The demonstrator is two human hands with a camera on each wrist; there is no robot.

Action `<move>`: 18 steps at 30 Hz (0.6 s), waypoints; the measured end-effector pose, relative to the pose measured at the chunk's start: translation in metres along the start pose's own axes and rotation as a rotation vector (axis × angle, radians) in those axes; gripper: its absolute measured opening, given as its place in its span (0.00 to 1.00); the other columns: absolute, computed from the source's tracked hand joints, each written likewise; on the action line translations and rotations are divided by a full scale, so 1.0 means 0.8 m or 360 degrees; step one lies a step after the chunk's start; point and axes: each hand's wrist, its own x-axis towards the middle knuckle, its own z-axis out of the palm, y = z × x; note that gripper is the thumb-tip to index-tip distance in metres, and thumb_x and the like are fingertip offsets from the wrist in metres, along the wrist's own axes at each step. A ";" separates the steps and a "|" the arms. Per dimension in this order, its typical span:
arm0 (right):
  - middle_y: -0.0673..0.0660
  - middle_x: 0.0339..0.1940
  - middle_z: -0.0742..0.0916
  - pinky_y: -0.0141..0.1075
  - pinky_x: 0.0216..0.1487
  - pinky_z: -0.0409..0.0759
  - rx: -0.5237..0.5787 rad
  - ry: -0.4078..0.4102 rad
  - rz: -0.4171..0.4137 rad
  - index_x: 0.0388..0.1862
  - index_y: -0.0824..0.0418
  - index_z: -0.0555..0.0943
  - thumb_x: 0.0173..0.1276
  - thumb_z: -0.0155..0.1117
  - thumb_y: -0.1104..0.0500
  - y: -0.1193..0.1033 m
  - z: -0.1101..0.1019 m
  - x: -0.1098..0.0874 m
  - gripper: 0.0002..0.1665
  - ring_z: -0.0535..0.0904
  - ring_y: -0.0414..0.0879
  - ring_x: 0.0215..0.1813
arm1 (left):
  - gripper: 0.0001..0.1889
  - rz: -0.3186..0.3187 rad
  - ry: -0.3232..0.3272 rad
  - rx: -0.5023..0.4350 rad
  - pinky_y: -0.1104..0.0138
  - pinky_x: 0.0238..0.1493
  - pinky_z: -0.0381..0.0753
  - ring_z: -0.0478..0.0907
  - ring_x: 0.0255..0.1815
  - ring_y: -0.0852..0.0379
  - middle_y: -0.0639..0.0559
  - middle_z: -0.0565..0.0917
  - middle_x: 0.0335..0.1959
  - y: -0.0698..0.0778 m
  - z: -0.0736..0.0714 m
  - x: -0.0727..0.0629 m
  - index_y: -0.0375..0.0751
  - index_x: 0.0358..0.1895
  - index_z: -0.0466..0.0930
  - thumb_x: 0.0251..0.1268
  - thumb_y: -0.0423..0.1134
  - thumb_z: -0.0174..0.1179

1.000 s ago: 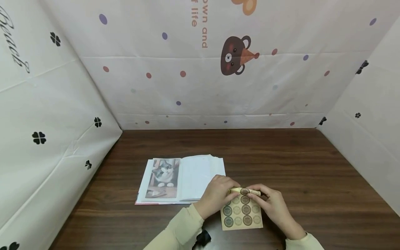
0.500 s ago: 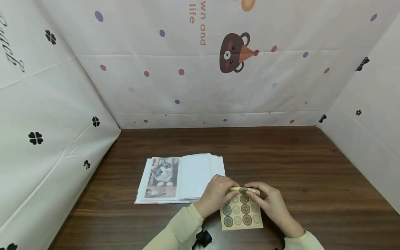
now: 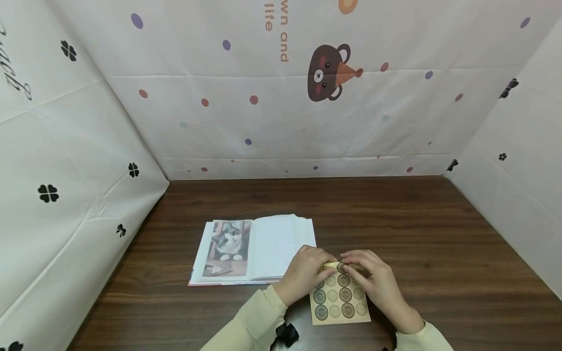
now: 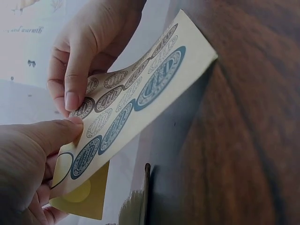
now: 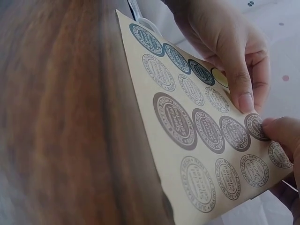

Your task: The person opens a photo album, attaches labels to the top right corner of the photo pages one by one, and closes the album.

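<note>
A cream sheet of round stickers (image 3: 340,302), printed in rows of dark and pale circles, is in front of me. My left hand (image 3: 306,270) pinches its upper left part between thumb and fingers. At the upper right, my right hand (image 3: 378,282) pinches the same edge, thumb on the printed face. The far edge of the sheet bends back under the fingers. In the left wrist view a yellowish underside flap (image 4: 86,192) with a round mark shows below the left hand. Seen from the right wrist, the sheet (image 5: 187,126) slants up off the table, both thumbs close together.
An open photo album (image 3: 274,248) lies left of the sheet, a cat photo (image 3: 228,248) on its left page. My left forearm passes in front of its lower right corner. A black object (image 3: 287,335) is by the left cuff. Printed white cloth (image 3: 281,122) encloses the wooden table (image 3: 395,214).
My right fingers have shifted slightly left along the sheet's bent far edge and now cover more of it. The left hand keeps its grip; the head view has tilted a little.
</note>
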 end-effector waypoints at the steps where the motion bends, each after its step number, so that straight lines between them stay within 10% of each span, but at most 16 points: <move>1: 0.49 0.40 0.88 0.14 0.51 0.72 -0.0003 0.0003 -0.0008 0.34 0.53 0.85 0.45 0.75 0.71 0.000 0.000 0.000 0.19 0.80 0.36 0.46 | 0.10 -0.0001 -0.0002 0.0002 0.73 0.49 0.74 0.82 0.41 0.66 0.61 0.87 0.38 0.000 0.000 0.000 0.50 0.42 0.85 0.62 0.47 0.63; 18: 0.48 0.38 0.87 0.17 0.43 0.72 -0.0068 0.0006 -0.0072 0.28 0.53 0.81 0.42 0.75 0.71 0.001 0.003 0.001 0.18 0.79 0.38 0.42 | 0.10 -0.0005 -0.0040 0.0019 0.72 0.51 0.75 0.82 0.42 0.65 0.60 0.87 0.38 0.000 0.003 0.000 0.50 0.43 0.85 0.62 0.48 0.63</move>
